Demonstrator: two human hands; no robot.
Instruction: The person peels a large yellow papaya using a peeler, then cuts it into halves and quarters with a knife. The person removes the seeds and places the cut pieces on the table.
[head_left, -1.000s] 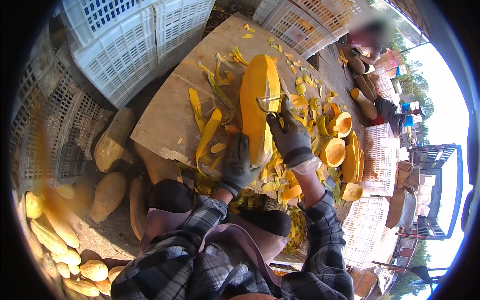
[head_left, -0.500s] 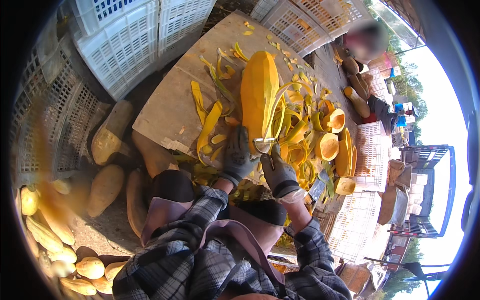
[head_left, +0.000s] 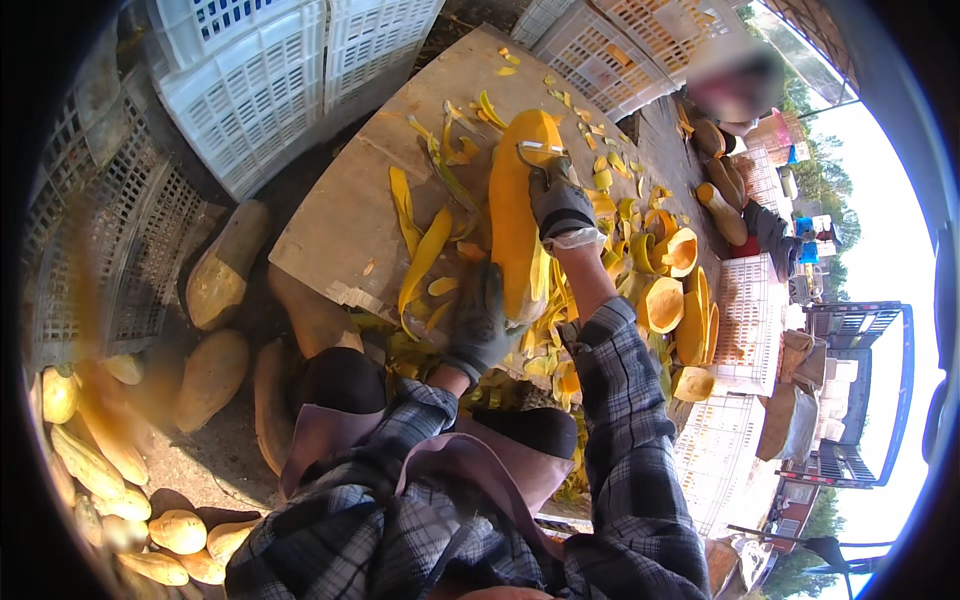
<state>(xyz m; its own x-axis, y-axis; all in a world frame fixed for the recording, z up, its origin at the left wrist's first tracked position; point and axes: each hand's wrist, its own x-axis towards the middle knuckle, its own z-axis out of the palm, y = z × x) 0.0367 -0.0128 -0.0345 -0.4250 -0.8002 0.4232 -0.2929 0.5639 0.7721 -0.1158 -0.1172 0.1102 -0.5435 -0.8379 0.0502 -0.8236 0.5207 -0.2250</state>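
A long, peeled orange squash [head_left: 514,225] lies on the board [head_left: 345,215], its length running away from me. My left hand [head_left: 482,322], in a dark grey glove, holds the squash at the lower left of its near end. My right hand [head_left: 560,203], gloved the same way, is closed around a peeler [head_left: 541,148], whose metal head rests on the squash near its far end. Curled yellow-green peel strips [head_left: 424,258] lie left of the squash. A heap of peel and cut orange squash pieces [head_left: 661,304] spreads to its right.
White plastic crates [head_left: 250,110] stand at the far left, others [head_left: 745,310] to the right. Unpeeled squashes [head_left: 212,380] lie on the ground to the left, with pale yellow peeled ones [head_left: 180,532] at lower left. Another person [head_left: 735,85] is at the far right.
My right hand has carried the peeler from the near end of the squash to its far end. My left hand stays at the near end. The long strip hanging by the peeler is no longer there.
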